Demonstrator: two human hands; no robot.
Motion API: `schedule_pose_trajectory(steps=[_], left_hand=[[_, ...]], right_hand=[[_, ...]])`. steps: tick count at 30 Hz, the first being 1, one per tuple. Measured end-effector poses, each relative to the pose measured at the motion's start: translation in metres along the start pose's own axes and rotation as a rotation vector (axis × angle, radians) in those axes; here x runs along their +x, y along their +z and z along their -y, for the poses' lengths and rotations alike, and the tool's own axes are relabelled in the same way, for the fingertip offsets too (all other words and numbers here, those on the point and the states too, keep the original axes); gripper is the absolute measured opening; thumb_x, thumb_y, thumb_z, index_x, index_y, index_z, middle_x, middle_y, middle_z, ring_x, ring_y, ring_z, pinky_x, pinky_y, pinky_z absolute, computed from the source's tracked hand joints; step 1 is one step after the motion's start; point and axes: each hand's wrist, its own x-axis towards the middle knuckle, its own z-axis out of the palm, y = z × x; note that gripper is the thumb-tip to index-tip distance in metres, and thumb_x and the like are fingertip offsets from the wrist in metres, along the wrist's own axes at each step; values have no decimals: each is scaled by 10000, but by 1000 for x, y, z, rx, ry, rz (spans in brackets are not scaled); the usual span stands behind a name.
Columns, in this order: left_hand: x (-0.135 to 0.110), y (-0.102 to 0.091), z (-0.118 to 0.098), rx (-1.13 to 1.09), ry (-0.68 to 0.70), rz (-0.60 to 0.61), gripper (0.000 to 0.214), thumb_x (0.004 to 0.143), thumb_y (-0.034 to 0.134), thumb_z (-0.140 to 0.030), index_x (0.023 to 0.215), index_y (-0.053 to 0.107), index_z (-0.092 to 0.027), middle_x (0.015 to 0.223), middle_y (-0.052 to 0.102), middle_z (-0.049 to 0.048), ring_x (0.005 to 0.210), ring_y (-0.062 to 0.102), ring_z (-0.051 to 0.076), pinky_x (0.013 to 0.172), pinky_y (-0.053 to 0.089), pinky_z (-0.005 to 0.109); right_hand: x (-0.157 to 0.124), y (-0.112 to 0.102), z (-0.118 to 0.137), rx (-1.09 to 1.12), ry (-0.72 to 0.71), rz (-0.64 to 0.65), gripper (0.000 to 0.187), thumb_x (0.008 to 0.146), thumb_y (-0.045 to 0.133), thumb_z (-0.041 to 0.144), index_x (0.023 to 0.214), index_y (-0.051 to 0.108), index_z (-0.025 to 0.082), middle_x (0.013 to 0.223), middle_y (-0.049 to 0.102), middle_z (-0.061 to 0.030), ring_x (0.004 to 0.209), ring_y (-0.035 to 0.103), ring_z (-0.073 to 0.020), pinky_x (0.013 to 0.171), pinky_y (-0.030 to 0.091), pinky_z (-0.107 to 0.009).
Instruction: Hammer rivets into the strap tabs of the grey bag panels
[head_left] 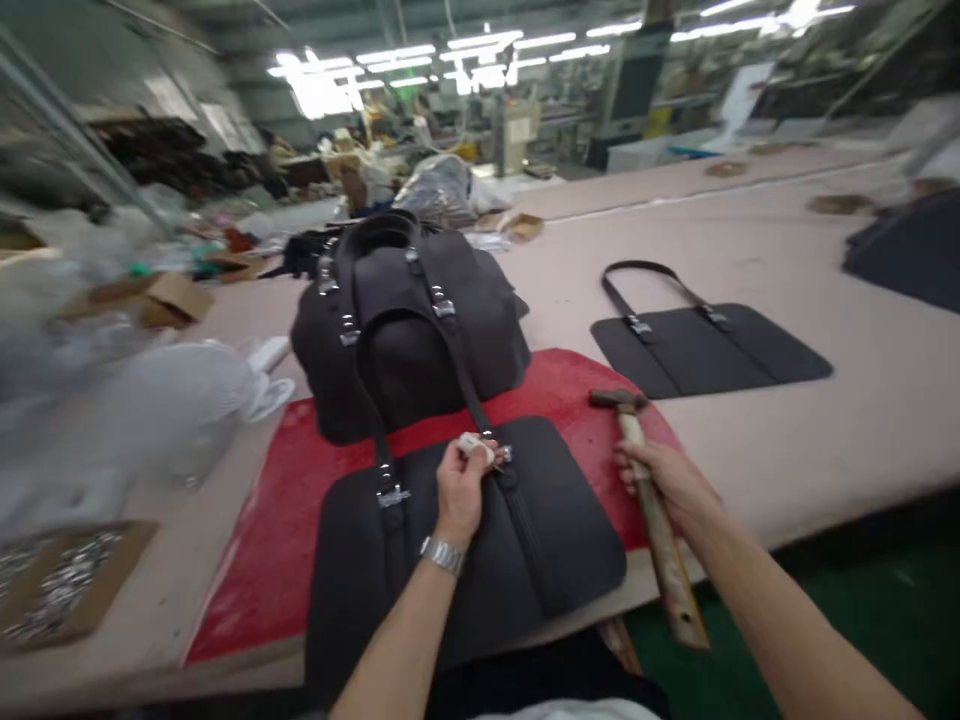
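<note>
L hand (459, 490) pins strap (480, 415); R hand (664, 475) grips hammer (652, 510).

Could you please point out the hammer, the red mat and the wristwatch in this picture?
hammer (654, 500): head view, on the wooden handle below the right hand.
red mat (277, 510): head view, on its bare left part.
wristwatch (442, 554): head view, on the metal band at the left wrist.
</note>
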Motion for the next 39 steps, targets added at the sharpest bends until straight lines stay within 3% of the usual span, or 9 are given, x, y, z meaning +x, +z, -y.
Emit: schedule_pose_trajectory(steps=[1, 3, 7, 20, 25, 30, 34, 36, 39], left_hand=[[0, 4, 7, -34, -10, 17, 405, 846, 692, -439, 1071, 541, -138, 999, 683, 103, 863, 689, 210, 865, 559, 400], [2, 1, 9, -59, 1, 21, 404, 840, 702, -418, 1078, 529, -142, 1017, 687, 113, 877, 693, 215, 872, 553, 395], [4, -10, -1, -29, 22, 36, 360, 857, 691, -386, 1071, 541, -138, 1014, 690, 112, 876, 694, 212, 874, 548, 378], [-3, 1, -6, 273, 62, 62, 302, 886, 648, -394, 1042, 607, -140, 1023, 694, 96, 924, 678, 204, 885, 535, 341], [-8, 6, -4, 481, 202, 32, 296, 845, 701, -346, 1054, 603, -161, 971, 689, 51, 870, 661, 171, 825, 527, 282], [-13, 7, -4, 690, 412, 176, 242, 839, 697, -279, 1041, 604, -185, 933, 654, 23, 828, 617, 157, 800, 488, 272], [-12, 6, -5, 691, 393, 247, 184, 872, 645, -251, 1040, 594, -194, 920, 641, 19, 830, 603, 157, 799, 473, 268], [-11, 5, -4, 663, 366, 245, 179, 880, 632, -260, 1041, 592, -193, 935, 644, 25, 841, 605, 162, 800, 477, 269], [-11, 3, -2, 641, 355, 236, 190, 878, 629, -265, 1049, 593, -192, 945, 648, 28, 852, 607, 166, 809, 479, 271]], right_hand=[[-7, -17, -3, 33, 32, -30, 130, 926, 558, 242, 967, 534, 121, 756, 556, -3, 537, 510, -85, 458, 447, -189], [-13, -26, -5, 94, 63, -48, 104, 872, 566, 199, 938, 511, 140, 732, 556, -1, 499, 510, -95, 415, 433, -194], [-8, -12, -2, 152, 68, -41, 176, 801, 618, 219, 918, 503, 156, 717, 553, -2, 480, 515, -103, 386, 429, -197], [-10, -10, 0, 141, 57, -61, 164, 810, 611, 204, 915, 496, 152, 719, 547, -15, 476, 504, -110, 371, 423, -196], [-10, -11, 2, 174, 96, -14, 147, 818, 585, 163, 933, 496, 139, 753, 547, -23, 519, 526, -108, 421, 455, -199], [-24, -5, 17, 189, 166, 37, 97, 827, 534, 139, 898, 467, 141, 711, 495, 2, 500, 484, -82, 437, 426, -186], [-61, 17, 51, -67, -87, 55, 255, 878, 604, 396, 883, 465, 182, 678, 488, 25, 457, 440, -88, 404, 349, -196], [-83, 28, 66, -355, -319, 61, 358, 909, 530, 542, 867, 466, 193, 650, 477, 30, 466, 427, -98, 428, 330, -213], [-102, 39, 73, -861, -635, 35, 347, 945, 467, 496, 786, 429, 190, 603, 442, 26, 507, 379, -109, 501, 257, -250]])
